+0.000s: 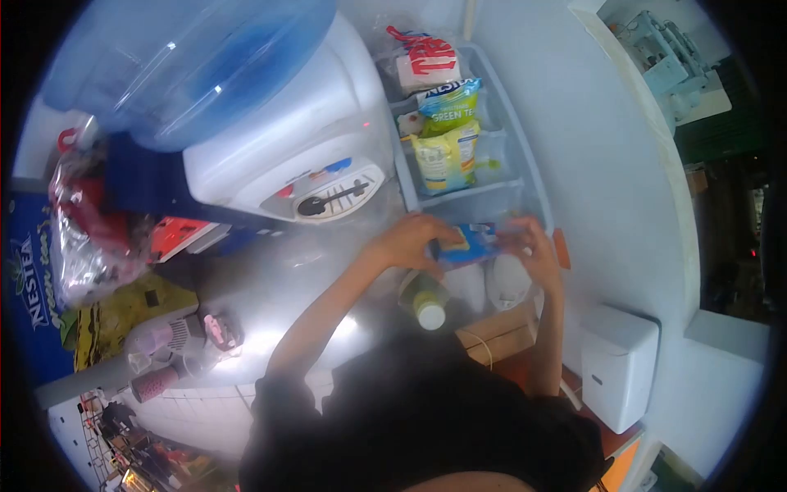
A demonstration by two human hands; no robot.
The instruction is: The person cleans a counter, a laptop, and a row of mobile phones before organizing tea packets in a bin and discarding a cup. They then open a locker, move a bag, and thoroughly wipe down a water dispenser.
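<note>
Between my two hands is a blue packet, held at the front end of a clear divided bin. My left hand grips its left end with the fingers curled over it. My right hand is at the right end, its fingers bent and slightly blurred, in contact with the packet as far as I can see. Just below stand a bottle with a white cap and a white rounded container. In the bin sit a yellow packet and a green tea packet.
A white water dispenser with a blue water jug stands left of the bin. Farther left are a plastic-wrapped bundle, a blue Nestea box and pink-patterned cups. A white box is at the right wall.
</note>
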